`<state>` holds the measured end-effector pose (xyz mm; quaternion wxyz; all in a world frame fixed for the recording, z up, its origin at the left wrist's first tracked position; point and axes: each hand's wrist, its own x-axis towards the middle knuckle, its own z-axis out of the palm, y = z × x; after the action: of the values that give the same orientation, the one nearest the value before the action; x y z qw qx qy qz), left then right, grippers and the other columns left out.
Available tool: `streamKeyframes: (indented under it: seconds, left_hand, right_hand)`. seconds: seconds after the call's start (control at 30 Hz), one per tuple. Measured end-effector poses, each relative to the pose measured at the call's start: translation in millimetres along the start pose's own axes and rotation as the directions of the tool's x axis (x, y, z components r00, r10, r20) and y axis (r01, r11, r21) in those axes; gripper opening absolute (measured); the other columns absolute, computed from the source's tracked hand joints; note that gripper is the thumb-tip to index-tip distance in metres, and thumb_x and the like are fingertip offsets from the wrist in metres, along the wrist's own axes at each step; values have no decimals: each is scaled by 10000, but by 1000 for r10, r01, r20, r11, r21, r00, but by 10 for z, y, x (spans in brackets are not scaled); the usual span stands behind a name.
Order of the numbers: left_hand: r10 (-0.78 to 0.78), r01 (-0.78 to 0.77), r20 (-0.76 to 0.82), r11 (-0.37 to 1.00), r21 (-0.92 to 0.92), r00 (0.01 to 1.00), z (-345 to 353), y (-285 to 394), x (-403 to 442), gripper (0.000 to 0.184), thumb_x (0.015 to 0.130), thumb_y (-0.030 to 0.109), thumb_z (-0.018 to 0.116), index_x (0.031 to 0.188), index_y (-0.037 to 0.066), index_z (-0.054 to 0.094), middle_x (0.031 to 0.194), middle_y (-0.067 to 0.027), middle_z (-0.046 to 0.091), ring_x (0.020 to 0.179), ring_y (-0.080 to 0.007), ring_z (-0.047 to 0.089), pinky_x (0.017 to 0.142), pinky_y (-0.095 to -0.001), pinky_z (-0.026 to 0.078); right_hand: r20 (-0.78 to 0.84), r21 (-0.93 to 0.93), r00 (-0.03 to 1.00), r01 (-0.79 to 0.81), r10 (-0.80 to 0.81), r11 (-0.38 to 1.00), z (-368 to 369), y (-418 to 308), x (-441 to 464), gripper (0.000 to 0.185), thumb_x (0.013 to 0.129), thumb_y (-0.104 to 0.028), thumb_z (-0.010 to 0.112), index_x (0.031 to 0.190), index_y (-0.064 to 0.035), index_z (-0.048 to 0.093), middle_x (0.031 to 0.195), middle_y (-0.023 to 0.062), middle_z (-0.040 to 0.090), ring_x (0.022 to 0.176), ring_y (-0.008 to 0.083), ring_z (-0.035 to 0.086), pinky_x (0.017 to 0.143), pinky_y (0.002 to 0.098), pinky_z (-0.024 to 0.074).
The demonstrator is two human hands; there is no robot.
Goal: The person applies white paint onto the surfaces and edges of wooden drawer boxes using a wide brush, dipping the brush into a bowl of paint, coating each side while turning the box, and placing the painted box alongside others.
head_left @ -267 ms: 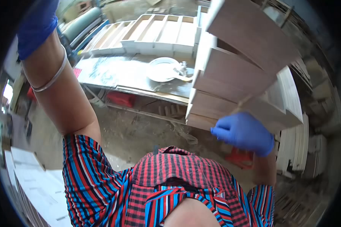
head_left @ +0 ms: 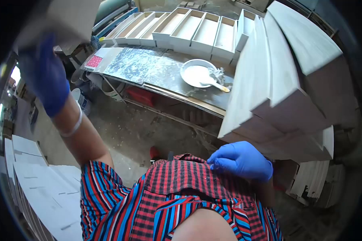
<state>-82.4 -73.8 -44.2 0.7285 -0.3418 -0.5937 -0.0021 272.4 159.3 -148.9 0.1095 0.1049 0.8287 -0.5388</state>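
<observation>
My left hand, in a blue glove, is raised at the upper left and blurred. Its fingers close on the near end of a pale flat-sided wooden piece, partly cut off by the frame's dark edge; whether this is a board or a box I cannot tell. My right hand, also blue-gloved, hangs in front of the checked apron. Its fingers are curled towards the thumb, and nothing shows in them. Just beyond it rises a stack of long pale wooden boxes, their brownish ends towards me.
A smeared worktable holds a white bowl with a white-coated brush on its rim. Open drawer-like boxes line its far side. White panels are stacked at lower left, and a machine roller stands behind.
My view has turned. The pale piece at my left hand has come into sight, with that hand lower in the picture. My right hand has drawn back from the stacked boxes to the apron.
</observation>
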Motion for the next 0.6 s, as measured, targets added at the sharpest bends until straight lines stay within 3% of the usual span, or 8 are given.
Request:
streamKeyframes:
  seconds: [0.03, 0.17, 0.2, 0.23, 0.3, 0.37, 0.47, 0.6]
  left_hand:
    - [-85, 89, 62, 993, -76, 994, -11, 12, -285, 267, 861, 115, 568, 1110, 207, 591, 1008, -179, 590, 940, -320, 583, 744, -368, 500]
    - [-401, 508, 346, 800, -319, 848, 154, 46, -1686, 256, 855, 164, 592, 1070, 27, 579, 1058, -183, 580, 951, -347, 568, 776, -382, 474]
    - [-638, 759, 431, 431, -488, 639, 211, 132, -2051, 305, 870, 210, 568, 1086, -5, 560, 1083, -182, 571, 986, -320, 557, 812, -373, 456]
    - [-743, 827, 568, -34, -561, 355, 238, 223, -2320, 365, 885, 256, 544, 1102, -37, 541, 1108, -181, 562, 1021, -293, 545, 847, -363, 438]
    - [-486, 396, 874, -808, -436, -28, 292, 301, -2667, 409, 908, 305, 486, 1127, -39, 520, 1106, -148, 563, 1028, -234, 539, 889, -344, 403]
    - [-471, 605, 882, -695, -388, 25, 466, 418, -2995, 404, 920, 304, 457, 1129, -38, 514, 1075, -124, 573, 1022, -197, 534, 883, -328, 400]
    - [-332, 559, 934, -803, -206, -133, 696, 511, -3446, 422, 917, 327, 465, 1106, -45, 532, 1038, -92, 584, 963, -148, 531, 854, -315, 408]
    - [-278, 672, 955, -728, -139, -104, 1032, 649, -4011, 399, 920, 349, 467, 981, -30, 575, 936, -59, 597, 856, -129, 541, 767, -287, 424]
  right_hand:
    - [7, 174, 998, -68, 68, 982, 80, 3, 186, 153, 838, -91, 553, 897, 20, 641, 811, 82, 657, 736, 128, 622, 696, 255, 497]
    - [-204, 461, 976, 28, 76, 887, 309, 173, 1210, 258, 914, -153, 430, 1001, 16, 604, 802, 73, 631, 675, 117, 596, 643, 241, 489]
    - [-250, 560, 958, 23, 143, 828, 349, 251, 1526, 272, 922, -177, 424, 1012, 12, 597, 805, 74, 629, 666, 120, 593, 635, 242, 488]
    - [-285, 652, 935, 26, 213, 758, 394, 324, 1827, 287, 930, -202, 418, 1023, 8, 590, 809, 75, 627, 658, 123, 589, 626, 243, 488]
    - [-304, 711, 917, 38, 258, 703, 513, 558, 2392, 315, 937, -237, 418, 1052, 13, 572, 822, 86, 625, 660, 135, 594, 627, 251, 494]
    - [-244, 781, 931, 22, 273, 624, 609, 760, 2922, 335, 928, -264, 440, 1054, 26, 550, 847, 105, 619, 685, 146, 611, 611, 244, 488]
    - [-265, 671, 910, -63, 318, 739, 746, 740, 3466, 340, 937, -256, 421, 1077, 28, 543, 845, 103, 623, 690, 152, 614, 625, 252, 500]
    - [-256, 687, 895, -98, 366, 721, 811, 906, 3720, 356, 920, -291, 453, 1074, 15, 547, 880, 115, 623, 710, 162, 623, 625, 250, 500]
